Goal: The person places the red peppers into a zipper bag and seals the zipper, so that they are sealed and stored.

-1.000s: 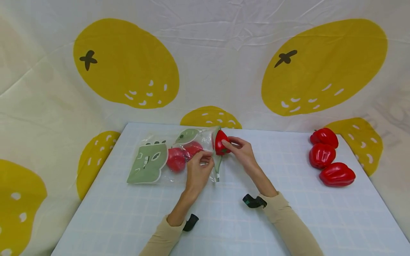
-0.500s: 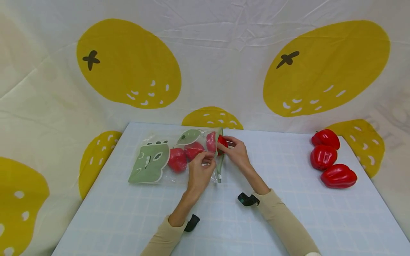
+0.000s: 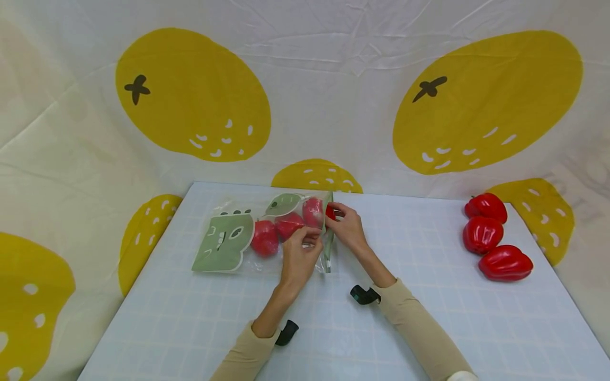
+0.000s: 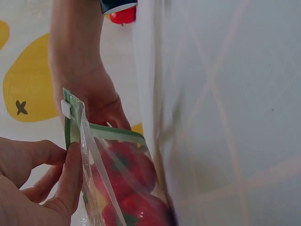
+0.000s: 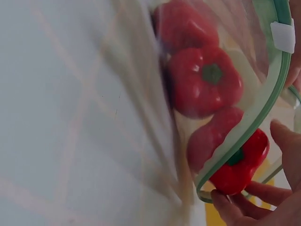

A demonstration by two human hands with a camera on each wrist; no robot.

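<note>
A clear zip bag (image 3: 221,248) with a green face print lies on its side at the back of the table, its mouth to the right. Two red bell peppers (image 5: 204,80) are inside. A third bell pepper (image 5: 249,162) sits in the mouth, part behind the film and part outside the green rim (image 5: 256,120). My right hand (image 3: 350,228) holds this pepper, its fingertips low on the outer side in the right wrist view. With thumb and fingers my left hand (image 3: 300,255) pinches the bag's near edge by the mouth, below the white slider (image 4: 66,108).
Three more red bell peppers (image 3: 483,235) lie in a row at the table's right edge. A pale cloth with yellow fruit prints (image 3: 333,106) hangs behind the table (image 3: 324,328).
My right hand has moved left, pushing its bell pepper further into the bag's mouth, and most of it now shows through the film. The left hand keeps its pinch on the bag.
</note>
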